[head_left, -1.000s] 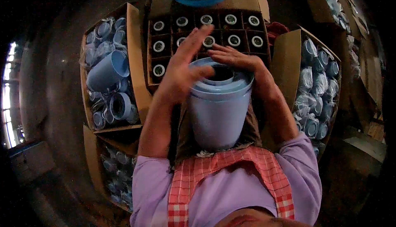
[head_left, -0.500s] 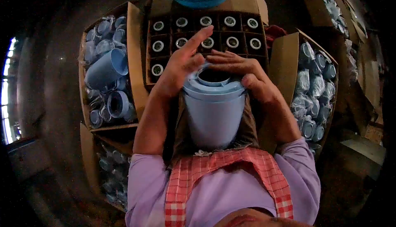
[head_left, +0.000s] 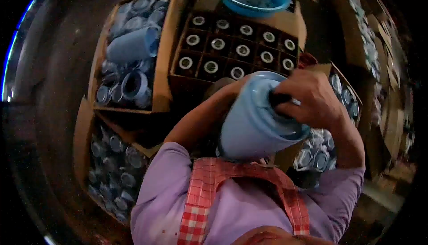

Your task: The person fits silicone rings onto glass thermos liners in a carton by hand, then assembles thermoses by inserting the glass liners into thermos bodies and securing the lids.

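A light-blue plastic flask body is tilted in front of my chest, its top toward the upper right. A raised collar rings its dark opening. My right hand is at that opening, fingers curled down over the collar's edge and partly inside; some blur covers them. My left forearm reaches behind the flask body, which hides the left hand, so its fingers do not show.
Ahead, a divided carton holds several dark necks with pale rings. Behind it sits a blue basin of clear rings. Cartons of wrapped blue flask parts flank me: one left, one lower left, one right.
The flask body has gone from upright to tilted rightward. My left hand has moved from its top to behind it; my right hand now grips at the opening. The view has turned.
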{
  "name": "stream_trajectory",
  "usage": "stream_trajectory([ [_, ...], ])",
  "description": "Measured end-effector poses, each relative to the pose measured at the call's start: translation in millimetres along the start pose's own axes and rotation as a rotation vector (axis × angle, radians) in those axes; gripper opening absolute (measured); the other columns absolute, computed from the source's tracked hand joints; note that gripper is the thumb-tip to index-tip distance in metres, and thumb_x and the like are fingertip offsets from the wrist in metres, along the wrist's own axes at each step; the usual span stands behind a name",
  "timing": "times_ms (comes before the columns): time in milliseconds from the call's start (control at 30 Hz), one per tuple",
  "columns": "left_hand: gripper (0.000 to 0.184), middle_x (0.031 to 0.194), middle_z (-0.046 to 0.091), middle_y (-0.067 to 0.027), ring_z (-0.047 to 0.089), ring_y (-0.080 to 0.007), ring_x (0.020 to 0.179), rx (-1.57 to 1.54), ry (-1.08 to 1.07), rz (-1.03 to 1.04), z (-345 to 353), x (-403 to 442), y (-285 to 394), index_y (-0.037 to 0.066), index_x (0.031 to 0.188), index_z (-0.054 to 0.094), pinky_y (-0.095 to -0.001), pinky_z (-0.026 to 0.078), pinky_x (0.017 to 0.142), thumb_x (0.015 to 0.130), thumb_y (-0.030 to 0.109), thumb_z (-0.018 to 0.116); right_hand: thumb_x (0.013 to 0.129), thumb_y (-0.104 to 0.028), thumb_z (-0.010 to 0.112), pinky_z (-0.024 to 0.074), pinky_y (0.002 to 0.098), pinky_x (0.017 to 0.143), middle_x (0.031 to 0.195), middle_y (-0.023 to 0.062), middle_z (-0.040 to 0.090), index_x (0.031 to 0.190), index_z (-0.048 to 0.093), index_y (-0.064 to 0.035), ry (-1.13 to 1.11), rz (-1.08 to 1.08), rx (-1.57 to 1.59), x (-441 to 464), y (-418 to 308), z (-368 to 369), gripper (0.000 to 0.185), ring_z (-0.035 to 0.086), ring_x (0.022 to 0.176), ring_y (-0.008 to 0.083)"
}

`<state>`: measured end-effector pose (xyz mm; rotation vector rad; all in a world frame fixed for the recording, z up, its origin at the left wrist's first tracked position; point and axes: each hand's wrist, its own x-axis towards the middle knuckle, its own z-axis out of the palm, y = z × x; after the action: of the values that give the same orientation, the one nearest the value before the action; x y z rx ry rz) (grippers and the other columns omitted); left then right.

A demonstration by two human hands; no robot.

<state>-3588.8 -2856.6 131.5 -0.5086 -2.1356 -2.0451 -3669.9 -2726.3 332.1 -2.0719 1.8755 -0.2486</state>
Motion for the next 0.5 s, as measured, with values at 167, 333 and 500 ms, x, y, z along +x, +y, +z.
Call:
stream_trajectory([
  [167,0.048,0.062,0.060,-0.0143,0.062,-0.0249,0.065,0.311,0.689,-0.507,31.6,-14.1,62.1,-0.004,0.063,0.057,-0.0336,0.044,0.055,0.086,0.037,0.046,0.063,-0.007,0.062,0.0473,0.0391,0.064,0.070,0.0130,0.060,0.079,0.060,-0.0022,0.010,0.568,0.136,-11.4,16.1,12.4,0.017,0.059,0.069,0.0297],
  [333,0.035,0.067,0.063,-0.0063,0.059,-0.0116,0.061,0.203,0.357,0.325,11.7,-2.2,2.8,0.002,0.068,0.063,-0.0261,0.044,0.054,0.083,0.031,0.054,0.056,0.000,0.063,0.0476,0.0347,0.062,0.083,0.0083,0.062,0.081,0.063,-0.0067,0.163,-0.169,-0.021,-17.7,-4.5,5.9,0.026,0.058,0.071,0.0265],
  [500,0.027,0.070,0.063,-0.0058,0.058,-0.0113,0.060,0.061,0.277,0.442,27.6,15.2,9.9,0.004,0.072,0.064,-0.0254,0.045,0.054,0.083,0.027,0.056,0.046,-0.008,0.066,0.0471,0.0351,0.061,0.078,0.0073,0.060,0.078,0.062,-0.0071,0.051,-0.344,-0.002,-14.0,-14.9,-0.4,0.032,0.057,0.071,0.0287],
])
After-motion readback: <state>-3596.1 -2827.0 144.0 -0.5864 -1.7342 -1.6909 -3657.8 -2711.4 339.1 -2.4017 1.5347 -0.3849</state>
